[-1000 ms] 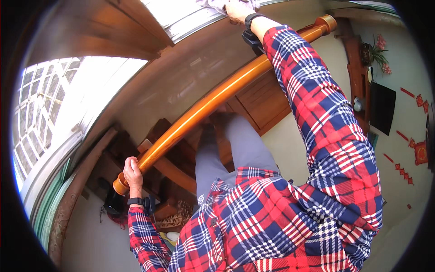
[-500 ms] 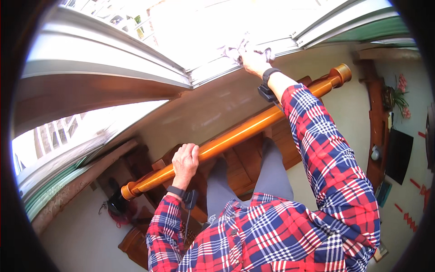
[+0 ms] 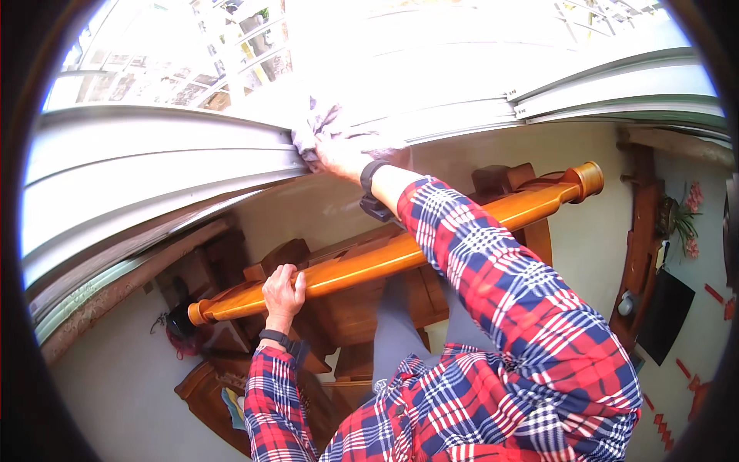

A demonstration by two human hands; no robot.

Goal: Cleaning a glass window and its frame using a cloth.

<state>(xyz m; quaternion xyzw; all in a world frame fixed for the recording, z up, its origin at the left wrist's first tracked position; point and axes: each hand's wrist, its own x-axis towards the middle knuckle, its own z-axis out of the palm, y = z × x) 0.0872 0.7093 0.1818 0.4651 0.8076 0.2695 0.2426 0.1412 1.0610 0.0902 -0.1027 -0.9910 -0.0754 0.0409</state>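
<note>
Gripping wooden rail [image 3: 400, 258], left hand [image 3: 283, 291]; cloth [image 3: 323, 127] under right hand [image 3: 342, 158]

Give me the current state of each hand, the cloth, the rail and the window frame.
left hand: closed around the wooden rail.
right hand: pressing the cloth against the window frame.
cloth: crumpled, under the right hand.
wooden rail: slanted, gripped near its left end.
window frame: grey; open or closed, can't tell.

Above the rail: I see open room between the wooden rail [image 3: 400, 258] and the window frame [image 3: 154, 165].
Blocking the frame: my right hand [image 3: 342, 158] presses a grey cloth [image 3: 323, 131] there.
On the rail: my left hand [image 3: 283, 289] grips near its left end.
Below the rail: carved wooden furniture [image 3: 339, 308] crowds the space.
</note>
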